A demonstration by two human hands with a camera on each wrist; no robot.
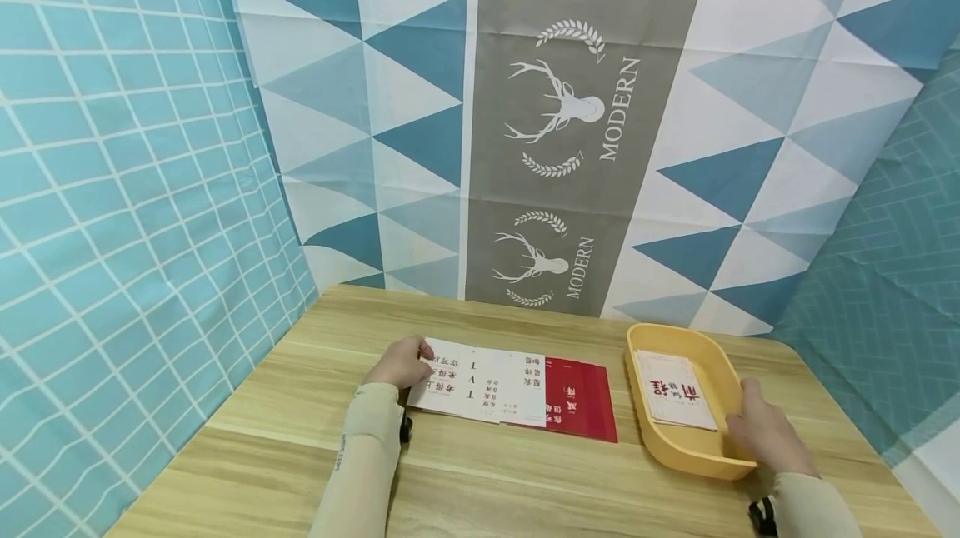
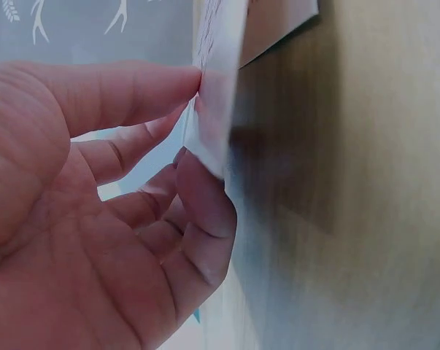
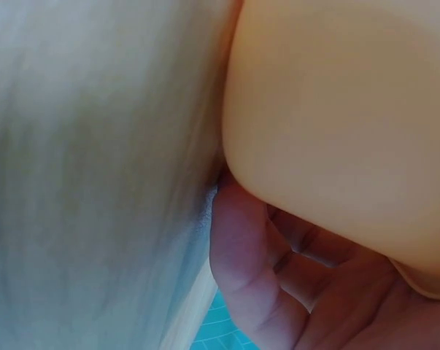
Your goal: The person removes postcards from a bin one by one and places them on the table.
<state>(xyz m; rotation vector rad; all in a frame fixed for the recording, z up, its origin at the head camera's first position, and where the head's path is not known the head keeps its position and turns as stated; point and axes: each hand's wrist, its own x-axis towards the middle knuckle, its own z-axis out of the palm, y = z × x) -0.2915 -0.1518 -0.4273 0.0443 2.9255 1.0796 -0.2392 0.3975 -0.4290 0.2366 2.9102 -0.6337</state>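
A crosswise white card row [image 1: 483, 384] is pinched by the left hand [image 1: 401, 363]; the forward-running yellow tray [image 1: 686, 455] is gripped by the right hand [image 1: 771, 431].

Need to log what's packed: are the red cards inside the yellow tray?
No, the red cards lie on the wooden table, beside the yellow tray.
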